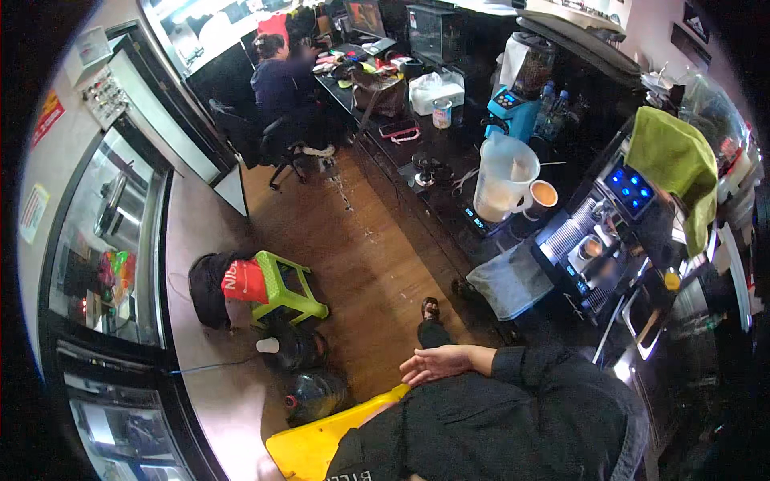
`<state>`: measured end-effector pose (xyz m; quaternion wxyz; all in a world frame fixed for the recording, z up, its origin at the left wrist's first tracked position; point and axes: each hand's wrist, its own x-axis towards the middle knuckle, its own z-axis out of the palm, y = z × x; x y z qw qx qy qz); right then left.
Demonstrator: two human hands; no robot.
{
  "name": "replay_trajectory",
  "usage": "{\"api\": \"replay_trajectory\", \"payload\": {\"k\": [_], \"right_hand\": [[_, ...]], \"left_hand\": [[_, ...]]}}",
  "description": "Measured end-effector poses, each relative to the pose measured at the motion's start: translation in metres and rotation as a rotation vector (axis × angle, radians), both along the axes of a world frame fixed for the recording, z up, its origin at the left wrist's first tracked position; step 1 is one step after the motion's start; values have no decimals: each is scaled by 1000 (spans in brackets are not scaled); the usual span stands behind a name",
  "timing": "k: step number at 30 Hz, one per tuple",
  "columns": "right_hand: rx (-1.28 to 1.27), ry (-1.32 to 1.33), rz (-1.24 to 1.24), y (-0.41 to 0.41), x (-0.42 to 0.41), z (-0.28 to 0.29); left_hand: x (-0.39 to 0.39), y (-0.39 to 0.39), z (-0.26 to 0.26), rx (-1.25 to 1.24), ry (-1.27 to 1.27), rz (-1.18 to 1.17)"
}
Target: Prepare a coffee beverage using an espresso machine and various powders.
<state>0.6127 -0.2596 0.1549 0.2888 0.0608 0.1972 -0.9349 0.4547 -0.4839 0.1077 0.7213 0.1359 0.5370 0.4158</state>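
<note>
My right hand [438, 364] rests palm down over my dark clothing, its fingers loosely apart and holding nothing. Beside its fingertips is the edge of a yellow plastic seat [337, 430]. I cannot see my left hand. On the counter to the right, an espresso machine [628, 186] has lit blue buttons. A small cup of coffee [591, 247] stands on a scale on its drip tray. To its left, a clear plastic measuring jug [505, 174] with pale liquid stands on another lit scale, beside a cup of brown drink [544, 193]. A grey cloth [511, 279] hangs over the counter edge.
A blue coffee grinder [511, 114], a can [441, 114] and scissors [466, 179] are on the counter. A green cloth [674, 156] drapes the espresso machine. A green stool [289, 288] and large water bottles [316, 394] occupy the floor at left. Another person [274, 78] sits farther back.
</note>
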Motion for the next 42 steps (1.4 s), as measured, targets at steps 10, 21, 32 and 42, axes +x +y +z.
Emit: {"api": "replay_trajectory", "payload": {"k": [10,21,32,42], "right_hand": [[916,85,-76,154,-171,-42],[1324,-307,-675,250,-93,17],[2190,-1065,-1203,209,-48,-11],[2335,-1326,-1008,216,-73,-19]], "left_hand": [[-103,101,-85,-153,313,131],[-289,166,-215,-262,473,-37],[-452,417,-192,250,-282,-221],[-456,565,-207,69,23,-714]]}}
